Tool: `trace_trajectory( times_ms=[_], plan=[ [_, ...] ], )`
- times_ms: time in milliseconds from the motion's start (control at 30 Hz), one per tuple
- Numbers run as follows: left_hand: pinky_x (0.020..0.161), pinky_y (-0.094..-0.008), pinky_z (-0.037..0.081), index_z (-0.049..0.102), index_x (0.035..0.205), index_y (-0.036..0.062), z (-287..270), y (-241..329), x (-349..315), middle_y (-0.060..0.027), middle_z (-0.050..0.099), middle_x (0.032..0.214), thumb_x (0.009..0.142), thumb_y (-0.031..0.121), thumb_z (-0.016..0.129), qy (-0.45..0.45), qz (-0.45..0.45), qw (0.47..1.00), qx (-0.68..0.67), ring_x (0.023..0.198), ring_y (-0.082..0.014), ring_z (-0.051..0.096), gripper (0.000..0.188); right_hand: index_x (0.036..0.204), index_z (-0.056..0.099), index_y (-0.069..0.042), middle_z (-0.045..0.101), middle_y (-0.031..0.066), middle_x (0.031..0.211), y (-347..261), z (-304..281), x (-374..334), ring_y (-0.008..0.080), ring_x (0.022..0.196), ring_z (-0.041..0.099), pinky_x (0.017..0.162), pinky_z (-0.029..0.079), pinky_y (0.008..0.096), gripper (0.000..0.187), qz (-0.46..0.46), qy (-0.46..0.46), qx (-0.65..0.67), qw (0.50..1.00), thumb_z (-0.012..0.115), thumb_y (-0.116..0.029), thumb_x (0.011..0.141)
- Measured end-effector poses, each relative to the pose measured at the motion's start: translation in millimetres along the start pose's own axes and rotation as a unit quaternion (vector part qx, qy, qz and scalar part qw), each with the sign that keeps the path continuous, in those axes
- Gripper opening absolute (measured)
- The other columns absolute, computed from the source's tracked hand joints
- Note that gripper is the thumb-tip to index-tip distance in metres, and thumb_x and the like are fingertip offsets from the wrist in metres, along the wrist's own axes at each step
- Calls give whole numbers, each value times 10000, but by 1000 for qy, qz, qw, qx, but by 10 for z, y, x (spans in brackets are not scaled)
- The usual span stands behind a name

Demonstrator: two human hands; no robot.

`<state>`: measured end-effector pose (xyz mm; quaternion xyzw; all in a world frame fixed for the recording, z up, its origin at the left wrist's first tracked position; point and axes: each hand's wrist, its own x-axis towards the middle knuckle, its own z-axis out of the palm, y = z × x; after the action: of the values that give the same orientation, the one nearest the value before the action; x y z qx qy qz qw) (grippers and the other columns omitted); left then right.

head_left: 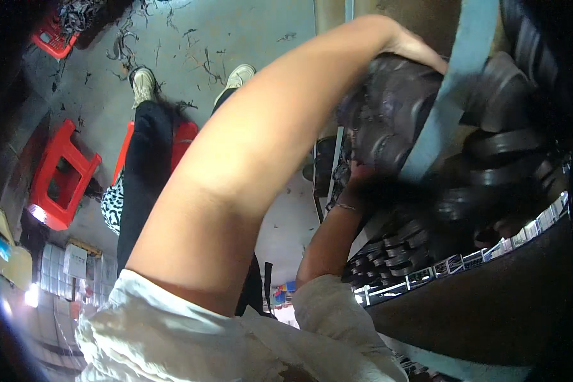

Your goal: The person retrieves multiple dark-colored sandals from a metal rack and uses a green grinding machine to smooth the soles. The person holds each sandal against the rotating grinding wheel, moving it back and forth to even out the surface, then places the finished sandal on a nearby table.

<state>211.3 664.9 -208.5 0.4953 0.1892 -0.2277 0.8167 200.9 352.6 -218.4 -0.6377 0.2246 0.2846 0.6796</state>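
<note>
A cluster of dark, rounded, ring-like pieces (391,108), rubbery in look, lies between my two hands. My left hand (420,51) reaches across from the left and curls over the top of the cluster, its fingertips near a blue-grey metal bar (468,48). Lower down, my right hand (361,172) touches the cluster's underside; its fingers are hidden by the pieces and a dark blur. More dark rings (506,143) sit beyond the bar, some smeared by motion.
A heap of dark pieces (391,254) lies below right, beside a pale metal rail (426,275). To the left are a red plastic stool (60,175) and a red basket (54,41) with dark scraps. Black strips (207,63) are scattered over the grey floor (178,48) around my shoes (144,86).
</note>
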Motion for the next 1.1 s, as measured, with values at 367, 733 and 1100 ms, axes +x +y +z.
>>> trace_trajectory(
  times_ms=[367,733,1100],
  plan=[
    [1075,-374,227,252,1386,11,-137,-1256,-2376,-175,357,1362,609,530,775,118,103,980,-126,1292,-264,305,1070,1336,350,6,442,159,1316,747,292,-1315,288,1190,444,1004,352,418,506,144,63,-50,986,484,-191,889],
    [1117,-332,79,40,1426,-26,440,-2307,-5904,-153,116,1494,492,454,845,429,36,869,-245,1385,-209,66,1323,1363,284,9,445,183,1299,1083,1945,-3261,288,1196,455,982,391,391,694,362,-250,-262,859,629,-177,790],
    [976,-379,380,283,1363,9,282,-1502,-9084,-125,416,1316,617,535,747,734,185,563,-331,1199,-235,414,1025,1415,215,-33,413,116,1350,1295,5210,-5733,192,1227,407,1019,327,341,843,226,-668,-276,653,724,-190,761]
  ],
)
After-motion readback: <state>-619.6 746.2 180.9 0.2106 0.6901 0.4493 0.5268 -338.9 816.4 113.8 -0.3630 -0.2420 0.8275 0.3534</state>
